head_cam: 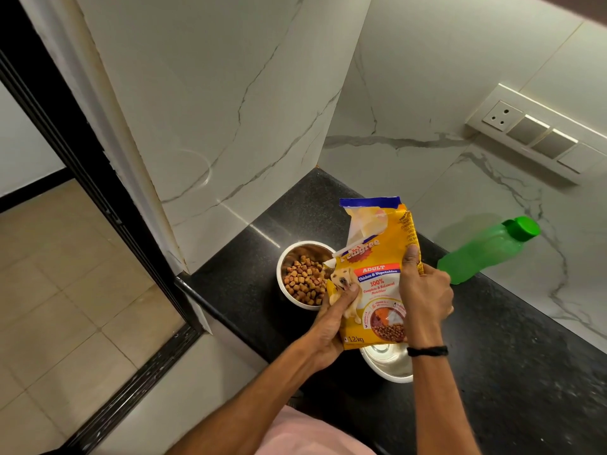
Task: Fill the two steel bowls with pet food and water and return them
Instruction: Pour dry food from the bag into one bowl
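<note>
Nearest the camera: pink garment (315,435) at bottom edge, cut off by frame. Two bare forearms reaching forward over black speckled surface (525,372); black band (427,351) on right wrist. Empty steel bowl (389,366) on surface at near edge, upper part hidden behind the bag and right forearm; interior only partly visible, shiny, contents not discernible beyond reflection. Yellow pet food bag (377,290) held upright between both hands. Left hand (331,323) closed on bag's lower left edge, thumb pressed across printed dog picture. Right hand (427,297) closed on bag's right edge, fingers wrapped behind and out of sight. Bag top blue, torn open, flap folded over; brand name partly covered by flap, reads roughly "Pedigree". Legible print: "ADULT", "Chicken & Vegetables", "100% Complete & Balanced Nutrition", "1.2kg". Side-panel text too small to read. Second steel bowl (303,275) just left of bag, holding brown kibble (303,282); right rim hidden behind bag. Green plastic bottle (486,251) with green cap farther right, standing against marble wall (427,93); contents not discernible. Switch and socket panel (532,134) on wall beyond, right end cut off by frame. Tiled floor (65,274) and dark door frame (82,178) at left.
</note>
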